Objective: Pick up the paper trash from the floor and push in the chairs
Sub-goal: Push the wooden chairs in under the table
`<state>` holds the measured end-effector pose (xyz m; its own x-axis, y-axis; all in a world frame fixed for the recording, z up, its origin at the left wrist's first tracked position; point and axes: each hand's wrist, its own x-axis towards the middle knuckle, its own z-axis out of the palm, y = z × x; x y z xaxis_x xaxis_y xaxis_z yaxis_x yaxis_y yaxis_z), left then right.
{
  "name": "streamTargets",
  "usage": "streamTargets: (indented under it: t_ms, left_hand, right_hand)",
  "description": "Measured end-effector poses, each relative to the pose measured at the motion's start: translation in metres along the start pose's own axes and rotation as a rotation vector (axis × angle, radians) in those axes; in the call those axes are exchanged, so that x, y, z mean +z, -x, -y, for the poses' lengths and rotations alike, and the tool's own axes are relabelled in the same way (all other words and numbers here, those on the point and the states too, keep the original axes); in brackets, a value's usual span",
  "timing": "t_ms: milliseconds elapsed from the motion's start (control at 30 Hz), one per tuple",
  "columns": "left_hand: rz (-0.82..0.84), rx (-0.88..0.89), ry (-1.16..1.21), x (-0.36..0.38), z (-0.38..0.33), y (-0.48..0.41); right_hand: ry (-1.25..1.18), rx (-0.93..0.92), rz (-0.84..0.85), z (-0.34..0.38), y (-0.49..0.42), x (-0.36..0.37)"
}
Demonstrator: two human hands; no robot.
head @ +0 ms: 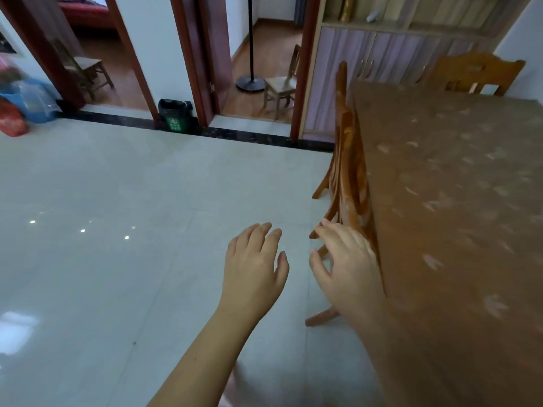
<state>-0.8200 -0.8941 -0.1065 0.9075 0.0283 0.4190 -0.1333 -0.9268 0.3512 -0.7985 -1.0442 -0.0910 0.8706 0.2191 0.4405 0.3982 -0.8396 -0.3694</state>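
Currently the left hand (252,265) and right hand (345,268) are empty, fingers (266,230) spread wide, the right beside the wooden chair (351,183) tucked against the desk (455,201). A careless shove might bang it into the desk; no paper trash shows.

Our two bare hands and forearms

We see the left hand (252,268) and the right hand (346,265) bare, with short, plain nails; the right one is smeared at its edges. The left forearm (205,356) runs bare down to the bottom edge, while the right forearm (370,326) shows only a short, dim, bare stretch. Under the left forearm lies a pale pinkish scrap (229,389), too blurred for us to tell whether it is clothing.
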Motion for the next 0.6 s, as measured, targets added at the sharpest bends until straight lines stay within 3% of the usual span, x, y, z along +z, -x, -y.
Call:
streamTargets:
  t_ms: [300,600]
  left_hand:
    - [0.02,0.178,0.04,0.016,0.13,-0.176]
    - [0.082,0.255,0.037,0.072,0.188,-0.334]
  right_hand:
    - [0.104,0.049,-0.11,0.042,-0.169,0.103]
    - [0.198,0.171,-0.136,0.005,-0.311,0.166]
